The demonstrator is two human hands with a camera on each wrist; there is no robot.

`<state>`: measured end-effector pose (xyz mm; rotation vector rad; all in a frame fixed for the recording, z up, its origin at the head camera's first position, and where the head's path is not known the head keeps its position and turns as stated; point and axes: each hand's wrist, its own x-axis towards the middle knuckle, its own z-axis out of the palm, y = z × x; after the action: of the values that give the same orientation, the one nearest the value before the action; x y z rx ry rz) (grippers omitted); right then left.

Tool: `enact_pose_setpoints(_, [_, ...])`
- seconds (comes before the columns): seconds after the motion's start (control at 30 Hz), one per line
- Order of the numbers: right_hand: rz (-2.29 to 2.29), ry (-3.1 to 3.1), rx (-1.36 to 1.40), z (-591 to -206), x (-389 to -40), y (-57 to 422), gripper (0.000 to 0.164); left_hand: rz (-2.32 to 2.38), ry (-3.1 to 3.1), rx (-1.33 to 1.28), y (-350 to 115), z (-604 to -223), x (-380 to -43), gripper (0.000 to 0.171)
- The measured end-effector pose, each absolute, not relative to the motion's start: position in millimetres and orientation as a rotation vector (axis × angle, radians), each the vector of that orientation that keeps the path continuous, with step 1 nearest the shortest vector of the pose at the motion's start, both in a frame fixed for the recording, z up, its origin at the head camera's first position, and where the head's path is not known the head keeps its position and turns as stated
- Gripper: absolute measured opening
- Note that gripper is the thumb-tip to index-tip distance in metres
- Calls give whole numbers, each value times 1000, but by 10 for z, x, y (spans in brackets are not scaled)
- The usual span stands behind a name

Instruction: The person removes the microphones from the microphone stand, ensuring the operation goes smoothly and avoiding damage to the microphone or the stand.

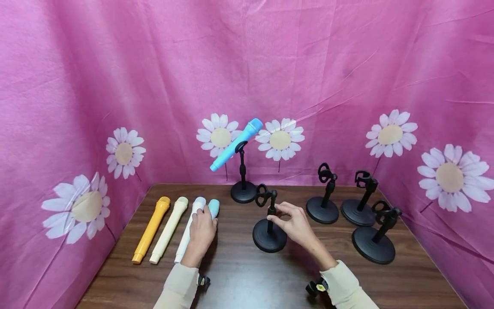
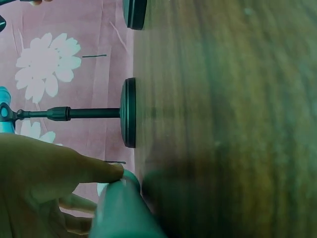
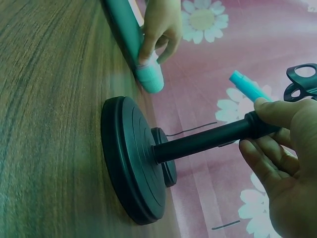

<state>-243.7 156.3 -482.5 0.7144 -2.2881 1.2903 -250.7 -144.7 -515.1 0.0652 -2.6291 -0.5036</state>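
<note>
My left hand [image 1: 203, 231] pinches a mint-green microphone [image 1: 214, 207] just below its head, thumb on one side and fingers on the other. That microphone [image 3: 149, 79] lies along the table in the right wrist view. Beside it on the left lies a white microphone [image 1: 184, 240], partly covered by the hand. My right hand [image 1: 295, 223] grips the pole of a black microphone stand [image 1: 270, 236], thumb and fingertips around its collar. The stand's round base [image 3: 131, 161] is down near the tabletop, and its clip ring [image 1: 262, 195] holds nothing.
A cream microphone [image 1: 169, 230] and an orange one [image 1: 151, 230] lie further left. Behind, another stand [image 1: 243, 192] carries a tilted blue microphone [image 1: 235, 146]. Several black stands [image 1: 323, 210] with bare clips stand at the right. A pink flowered curtain [image 1: 247, 64] surrounds the wooden table [image 1: 239, 274].
</note>
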Motion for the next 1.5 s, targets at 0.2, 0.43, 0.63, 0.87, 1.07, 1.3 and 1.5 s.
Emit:
enact_pose_setpoints(0.2, [1308,-2288,709,-4828,-2444,1549,25,-497,-2631,56,-1469,-5176,-2546,50])
enact_pose_setpoints(0.43, [1299,-2293,702,-4825,-2443,1551,25,-428,-2625,49,-1464,-5125,-2556,47])
enact_pose_setpoints(0.63, [1285,-2327,672,-4802,-2434,1549,23,-557,-2607,-89,-1333,-4775,-2561,35])
enact_pose_setpoints(0.87, [1317,-2435,597,-4728,-2452,1530,30,-1329,-2436,-563,-916,-4178,-2460,39])
enact_pose_setpoints(1.07, [1323,-2463,430,-4688,-2449,1475,42,-1749,-2312,-819,-631,-4039,-2452,59])
enact_pose_setpoints(1.3, [1303,-2329,459,-4696,-2412,1413,29,-1815,-2243,-786,-529,-4101,-2535,45])
enact_pose_setpoints(1.5, [1142,-2240,634,-4764,-2421,1434,25,-1804,-2235,-809,-511,-4122,-2549,45])
